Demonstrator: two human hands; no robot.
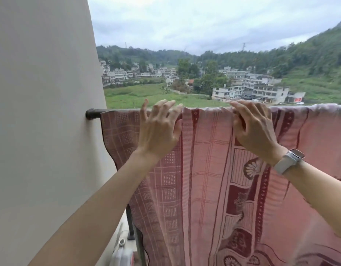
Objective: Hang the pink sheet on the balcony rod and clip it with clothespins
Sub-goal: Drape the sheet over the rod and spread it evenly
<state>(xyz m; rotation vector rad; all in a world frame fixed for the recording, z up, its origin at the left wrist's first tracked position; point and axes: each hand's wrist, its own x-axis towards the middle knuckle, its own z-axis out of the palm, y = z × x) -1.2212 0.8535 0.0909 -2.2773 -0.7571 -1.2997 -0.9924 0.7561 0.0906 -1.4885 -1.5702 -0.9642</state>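
Note:
The pink sheet (208, 169), patterned with dark red checks and flowers, is draped over the dark balcony rod (93, 113) and hangs down in folds. My left hand (159, 129) is raised at the rod with its fingers spread and relaxed, just above the sheet's top edge. My right hand (252, 125) lies on top of the rod further right, its fingers curled over the sheet's top fold and its thumb against the cloth. No clothespin is in view.
A pale wall (43, 112) fills the left side, with the rod's end fixed into it. Low down by the wall stand a dark post (130, 225) and some white items (121, 254). Beyond the rod lie fields, houses and hills.

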